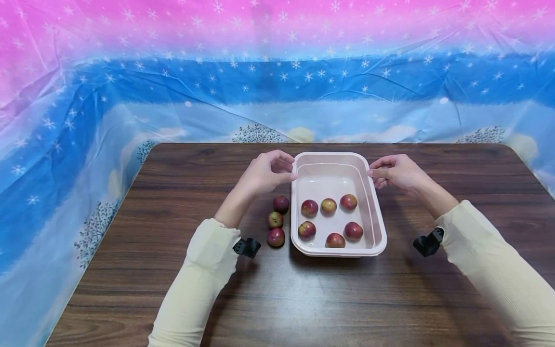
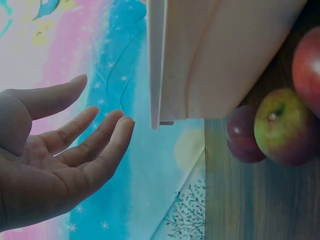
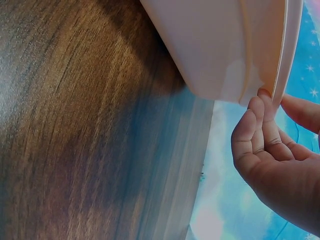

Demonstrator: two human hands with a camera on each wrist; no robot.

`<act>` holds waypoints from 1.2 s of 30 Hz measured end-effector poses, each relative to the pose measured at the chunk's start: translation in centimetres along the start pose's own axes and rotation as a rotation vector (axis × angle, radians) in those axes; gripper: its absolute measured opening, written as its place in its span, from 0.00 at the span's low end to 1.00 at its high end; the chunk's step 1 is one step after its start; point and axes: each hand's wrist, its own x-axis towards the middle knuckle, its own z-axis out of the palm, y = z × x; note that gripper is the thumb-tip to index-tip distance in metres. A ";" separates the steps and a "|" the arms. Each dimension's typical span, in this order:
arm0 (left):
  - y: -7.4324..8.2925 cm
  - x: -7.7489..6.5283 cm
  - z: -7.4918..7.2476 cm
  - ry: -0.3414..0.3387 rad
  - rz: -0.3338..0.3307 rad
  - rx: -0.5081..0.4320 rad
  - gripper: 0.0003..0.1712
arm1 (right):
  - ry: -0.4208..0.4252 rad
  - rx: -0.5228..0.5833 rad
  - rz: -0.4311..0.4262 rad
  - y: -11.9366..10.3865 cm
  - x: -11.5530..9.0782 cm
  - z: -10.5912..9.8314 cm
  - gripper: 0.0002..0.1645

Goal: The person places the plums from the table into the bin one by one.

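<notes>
Pale tub [image 1: 338, 252] lies between left grip [image 1: 262, 175] and right grip [image 1: 401, 172].

Pale-pink tub [image 1: 338, 252], yellow-mottled red fruits [image 1: 310, 208]

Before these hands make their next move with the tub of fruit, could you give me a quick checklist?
1. Right hand pinching the tub by its rim: ok.
2. Left hand gripping it too: not ok; the left wrist view shows a gap.
3. Tub upright, opening upward: ok.
4. Six inner fruits below the rim: ok.
5. All fruit inside: not ok; three outer fruits lie beside the tub.
6. Nothing beneath the tub: cannot tell; hidden.
</notes>
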 end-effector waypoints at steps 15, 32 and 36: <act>-2.3 -1.0 -0.4 -0.014 -0.055 -0.032 0.19 | 0.003 0.004 0.001 -0.1 -0.2 0.0 0.22; -5.3 -2.0 -0.2 -0.086 -0.115 -0.085 0.22 | -0.004 0.013 0.006 -0.1 -0.1 0.0 0.24; -5.9 -2.1 -0.1 -0.108 -0.120 -0.088 0.22 | -0.001 0.002 0.006 -0.1 -0.1 0.0 0.23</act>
